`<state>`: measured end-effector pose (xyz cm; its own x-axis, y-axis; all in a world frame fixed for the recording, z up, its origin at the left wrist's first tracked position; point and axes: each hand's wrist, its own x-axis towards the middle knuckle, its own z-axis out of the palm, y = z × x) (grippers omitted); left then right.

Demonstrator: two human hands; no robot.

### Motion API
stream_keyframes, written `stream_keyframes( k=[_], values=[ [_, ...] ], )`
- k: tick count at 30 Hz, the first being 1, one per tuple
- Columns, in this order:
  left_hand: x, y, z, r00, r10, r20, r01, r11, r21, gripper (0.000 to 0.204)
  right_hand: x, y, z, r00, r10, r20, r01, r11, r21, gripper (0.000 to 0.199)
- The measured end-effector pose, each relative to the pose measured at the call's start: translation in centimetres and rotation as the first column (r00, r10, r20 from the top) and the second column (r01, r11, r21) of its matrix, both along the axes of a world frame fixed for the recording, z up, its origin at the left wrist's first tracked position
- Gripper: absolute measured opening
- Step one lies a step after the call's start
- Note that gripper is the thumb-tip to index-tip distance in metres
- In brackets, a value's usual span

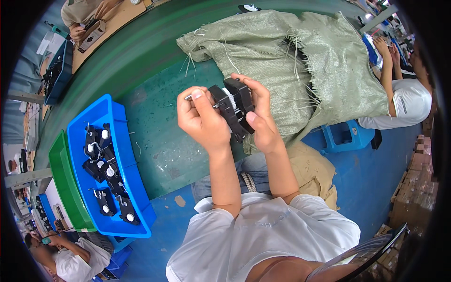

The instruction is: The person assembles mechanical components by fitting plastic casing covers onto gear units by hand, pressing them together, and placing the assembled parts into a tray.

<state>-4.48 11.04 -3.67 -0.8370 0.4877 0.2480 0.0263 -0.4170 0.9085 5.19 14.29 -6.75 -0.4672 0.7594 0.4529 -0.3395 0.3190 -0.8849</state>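
Above the green tabletop, both my hands grip a black plastic mechanism (229, 113) with white gears showing between two black halves. My left hand (203, 115) is closed round its left side, with a thin metal rod by the thumb and index finger. On the other side, my right hand (261, 115) wraps the black housing, its thumb pressed near the lower end. Whether the two halves are joined or apart I cannot tell. To the left, a blue bin (145, 212) holds several similar black mechanisms (109, 171) with white round parts and bent metal rods.
A green woven sack (263, 42) with frayed edges covers the table's right side. Beyond the blue bin stands a green bin (63, 176). A blue plastic stool (343, 137) is at right. Other people work at far left, lower left and right; one handles a small box (92, 35).
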Motion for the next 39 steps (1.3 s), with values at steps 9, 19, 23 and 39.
stream_keyframes(
  k=[9,19,23,39],
  values=[
    [0.5,0.6,0.0,0.994,0.074,-0.078,-0.081,0.993,-0.090,0.016,-0.5,-0.1,0.1,1.000,-0.007,-0.018,0.006,0.999,-0.039,0.082],
    [-0.6,0.4,-0.5,0.997,-0.070,0.010,0.070,0.997,-0.015,0.012,-0.4,-0.3,0.6,0.998,-0.043,0.038,0.039,0.993,0.108,0.078],
    [-1.0,-0.6,-0.3,0.972,-0.234,0.033,0.229,0.967,0.115,0.011,0.1,-1.2,2.2,0.989,0.016,-0.150,-0.034,0.992,-0.121,0.073],
    [1.2,-1.2,2.0,0.577,-0.641,-0.506,0.501,0.767,-0.400,0.054,4.0,1.9,0.1,0.916,-0.312,-0.251,0.241,0.931,-0.275,0.055]
  ],
)
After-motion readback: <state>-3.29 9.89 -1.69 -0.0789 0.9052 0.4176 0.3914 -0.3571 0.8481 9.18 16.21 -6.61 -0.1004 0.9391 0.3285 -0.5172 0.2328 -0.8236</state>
